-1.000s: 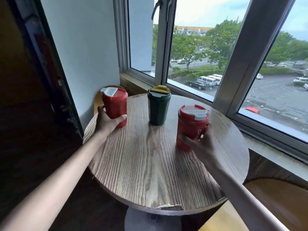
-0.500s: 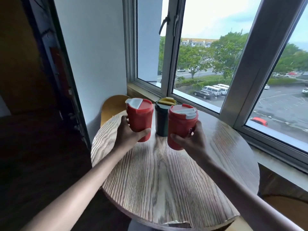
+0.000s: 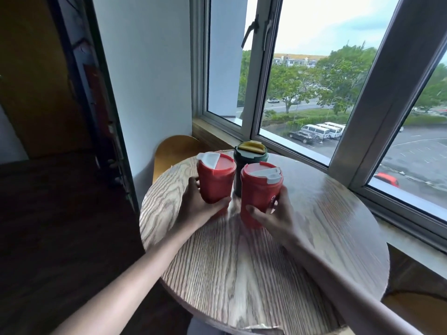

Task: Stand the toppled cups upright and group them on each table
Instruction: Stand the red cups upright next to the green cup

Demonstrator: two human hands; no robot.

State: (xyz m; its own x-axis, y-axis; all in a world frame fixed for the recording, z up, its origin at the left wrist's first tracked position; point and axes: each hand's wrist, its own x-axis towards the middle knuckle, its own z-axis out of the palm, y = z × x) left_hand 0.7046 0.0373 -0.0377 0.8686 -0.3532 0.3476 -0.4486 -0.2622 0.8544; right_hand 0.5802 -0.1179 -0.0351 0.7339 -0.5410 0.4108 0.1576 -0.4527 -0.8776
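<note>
1. Left hand [image 3: 196, 209] curled around the lower part of the left red cup [image 3: 216, 180], thumb across the front, gripping it.
2. Right hand [image 3: 273, 215] wrapped round the right red cup [image 3: 260, 193], grasping it low down.
3. Both red cups upright, lids shut with white flaps; contents hidden.
4. Green cup [image 3: 248, 163] upright just behind and between them, yellow flap on lid.
5. All three close together on the far part of the round wooden worktop [image 3: 266, 274], near the window [image 3: 302, 93].

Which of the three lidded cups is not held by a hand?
The dark green cup with the yellow lid, standing behind both red cups; each red one is gripped.
</note>
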